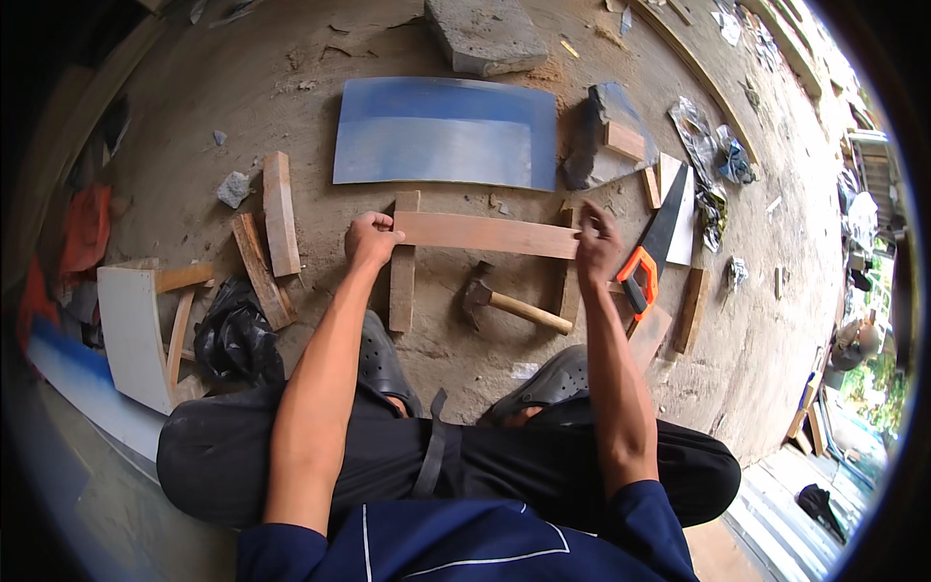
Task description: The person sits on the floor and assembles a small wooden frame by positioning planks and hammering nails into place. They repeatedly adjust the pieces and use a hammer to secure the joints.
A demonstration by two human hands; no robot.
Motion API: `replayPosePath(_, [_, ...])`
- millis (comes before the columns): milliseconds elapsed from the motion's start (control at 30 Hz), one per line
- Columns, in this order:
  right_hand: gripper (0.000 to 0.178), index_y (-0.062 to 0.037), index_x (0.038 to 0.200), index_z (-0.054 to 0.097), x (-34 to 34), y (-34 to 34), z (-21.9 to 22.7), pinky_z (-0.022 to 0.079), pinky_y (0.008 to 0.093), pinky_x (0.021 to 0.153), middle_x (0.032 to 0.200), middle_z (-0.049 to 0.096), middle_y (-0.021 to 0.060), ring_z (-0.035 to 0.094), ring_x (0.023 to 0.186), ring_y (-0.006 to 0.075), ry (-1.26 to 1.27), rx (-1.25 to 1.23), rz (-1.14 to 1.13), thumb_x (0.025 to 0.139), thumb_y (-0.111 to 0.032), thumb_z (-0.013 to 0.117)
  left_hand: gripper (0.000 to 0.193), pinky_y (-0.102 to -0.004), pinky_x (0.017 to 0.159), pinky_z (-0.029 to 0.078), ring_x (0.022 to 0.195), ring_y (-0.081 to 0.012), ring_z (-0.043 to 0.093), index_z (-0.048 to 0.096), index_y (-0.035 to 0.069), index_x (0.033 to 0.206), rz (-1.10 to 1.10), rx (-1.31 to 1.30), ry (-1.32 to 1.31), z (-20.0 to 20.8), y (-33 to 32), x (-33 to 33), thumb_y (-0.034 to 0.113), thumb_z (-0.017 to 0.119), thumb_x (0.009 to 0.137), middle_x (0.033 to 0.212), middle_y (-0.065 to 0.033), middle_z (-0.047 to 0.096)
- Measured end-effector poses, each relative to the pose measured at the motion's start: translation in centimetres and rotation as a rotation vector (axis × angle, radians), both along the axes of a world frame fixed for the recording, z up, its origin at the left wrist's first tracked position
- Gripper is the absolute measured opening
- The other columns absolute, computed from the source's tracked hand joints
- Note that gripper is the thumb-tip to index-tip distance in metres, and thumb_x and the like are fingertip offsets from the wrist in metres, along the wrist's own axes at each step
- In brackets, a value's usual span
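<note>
A reddish wooden board [490, 235] lies crosswise in front of me. Its ends rest over two upright-running wood strips, a left strip [402, 291] and a right strip [569, 291]. My left hand [371, 239] is closed on the board's left end, thumb on top. At the other end, my right hand [598, 242] has its fingers bent around the board's edge; part of the grip is hidden. Below the board, between the strips, lies a hammer [524, 308] with a wooden handle. An orange-handled handsaw [661, 233] lies to the right of my right hand.
Beyond the board lies a blue metal sheet [446, 131], with a concrete block [485, 37] behind it. At right are a dark stone [596, 126] and a wood offcut [691, 310]. Wood pieces [281, 213], a black plastic bag [242, 335] and a white panel [131, 335] lie left.
</note>
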State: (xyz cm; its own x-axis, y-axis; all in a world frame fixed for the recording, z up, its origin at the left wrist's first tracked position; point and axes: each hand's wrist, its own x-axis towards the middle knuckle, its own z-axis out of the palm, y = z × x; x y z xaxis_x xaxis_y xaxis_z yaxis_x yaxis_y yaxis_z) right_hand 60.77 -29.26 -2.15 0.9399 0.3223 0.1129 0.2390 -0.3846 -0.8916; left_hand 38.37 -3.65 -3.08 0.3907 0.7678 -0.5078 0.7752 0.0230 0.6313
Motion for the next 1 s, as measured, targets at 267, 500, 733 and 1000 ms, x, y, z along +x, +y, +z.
replayPosePath(267, [0.023,-0.0034,0.104,0.069,-10.7,13.8,1.0,0.052,0.0344,0.073,0.096,0.070,0.0142,0.068,0.083,0.0254,0.200,-0.068,0.545,0.086,-0.016,0.066,0.023,-0.0338,0.067,0.050,0.071,-0.0189,0.063,0.064,0.009,0.077,0.076,-0.034,0.018,-1.4,0.4,-1.2,0.018,0.082,0.066,0.076,-0.0042,0.067])
replayPosePath(500, [0.020,-0.0035,0.101,0.069,-11.7,17.0,-0.4,0.052,0.0358,0.076,0.095,0.069,0.0168,0.068,0.087,0.0291,0.202,-0.143,0.653,0.085,-0.015,0.064,0.021,-0.0358,0.071,0.051,0.077,-0.0223,0.066,0.066,0.010,0.080,0.088,-0.017,-0.010,-1.0,0.0,-1.3,0.018,0.080,0.067,0.081,-0.0060,0.069])
replayPosePath(733, [0.020,-0.0038,0.102,0.069,-11.9,17.1,-1.5,0.053,0.0364,0.072,0.091,0.069,0.0167,0.069,0.081,0.0318,0.039,-0.125,0.693,0.087,-0.014,0.061,0.017,-0.0380,0.071,0.051,0.079,-0.0270,0.066,0.063,0.009,0.083,0.089,0.020,-0.060,-0.5,-0.3,-1.3,0.011,0.072,0.069,0.081,-0.0088,0.068])
replayPosePath(1000, [0.017,-0.0039,0.098,0.069,-12.7,17.2,-1.5,0.053,0.0369,0.071,0.089,0.069,0.0161,0.068,0.081,0.0313,0.044,-0.111,0.636,0.087,-0.014,0.061,0.018,-0.0402,0.071,0.050,0.079,-0.0303,0.065,0.061,0.008,0.086,0.077,0.098,-0.096,-0.6,-0.8,-1.4,0.010,0.072,0.071,0.081,-0.0111,0.067])
